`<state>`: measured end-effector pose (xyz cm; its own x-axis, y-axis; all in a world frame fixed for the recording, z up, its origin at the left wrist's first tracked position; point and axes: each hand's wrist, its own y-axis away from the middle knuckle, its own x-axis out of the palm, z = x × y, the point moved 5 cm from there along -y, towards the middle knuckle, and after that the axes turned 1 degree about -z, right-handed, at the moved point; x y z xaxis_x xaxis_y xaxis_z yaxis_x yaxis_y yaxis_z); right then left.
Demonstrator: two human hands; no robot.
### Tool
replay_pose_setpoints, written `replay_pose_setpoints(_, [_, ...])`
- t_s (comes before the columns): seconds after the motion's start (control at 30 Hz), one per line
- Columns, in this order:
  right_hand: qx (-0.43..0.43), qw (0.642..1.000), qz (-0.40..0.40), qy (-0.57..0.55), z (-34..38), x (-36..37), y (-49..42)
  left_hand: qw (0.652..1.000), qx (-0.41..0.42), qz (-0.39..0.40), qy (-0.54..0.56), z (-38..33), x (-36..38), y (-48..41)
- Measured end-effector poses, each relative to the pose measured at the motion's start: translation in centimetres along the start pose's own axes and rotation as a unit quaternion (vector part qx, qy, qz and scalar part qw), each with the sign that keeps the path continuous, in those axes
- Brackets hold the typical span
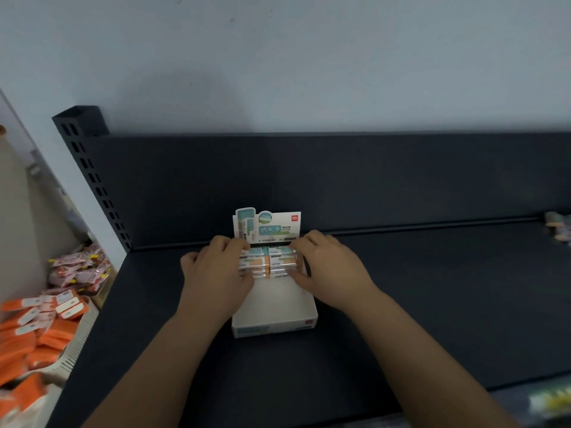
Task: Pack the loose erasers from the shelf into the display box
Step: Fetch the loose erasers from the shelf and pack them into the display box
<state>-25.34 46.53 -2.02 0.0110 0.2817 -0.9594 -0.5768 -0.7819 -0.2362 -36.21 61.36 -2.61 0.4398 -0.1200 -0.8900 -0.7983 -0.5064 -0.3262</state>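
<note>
1. The left hand [216,267] and right hand [327,267] press in from either side on a block of wrapped teal-and-orange erasers [268,263], fingers curled round its ends.
2. Between the hands, the block sits at the far end of the white cardboard display box [275,327], just below its upright printed header card [272,227].
3. The box rests on the dark metal shelf [432,304].

Two bare forearms enter from the lower edge of the frame, one from the lower left and one from the lower right, and narrow toward the wrists near the middle. No sleeve edge shows on either arm anywhere in view. The left hand [216,270] and the right hand [330,267] are bare too, with short fingers and rounded knuckles. The picture is too soft to show nails or finer marks.
</note>
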Motion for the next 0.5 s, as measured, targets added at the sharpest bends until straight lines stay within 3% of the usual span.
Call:
replay_pose_setpoints(0.27, [0.034, 0.999, 0.008, 0.004, -3.9, -3.0, 3.2, 0.998, 0.057, 0.022, 0.027, -4.6, -1.4, 0.4])
replay_pose_setpoints(0.4, [0.029, 1.000, 0.002, 0.005, -6.6, -4.2, 5.1, 0.989, 0.094, 0.115, 0.013, -8.2, -0.2, 1.1])
replay_pose_setpoints(0.5, [0.032, 0.999, -0.002, 0.001, -9.4, -5.3, 7.1, 0.985, 0.110, 0.133, -0.019, -11.5, 0.7, 1.6])
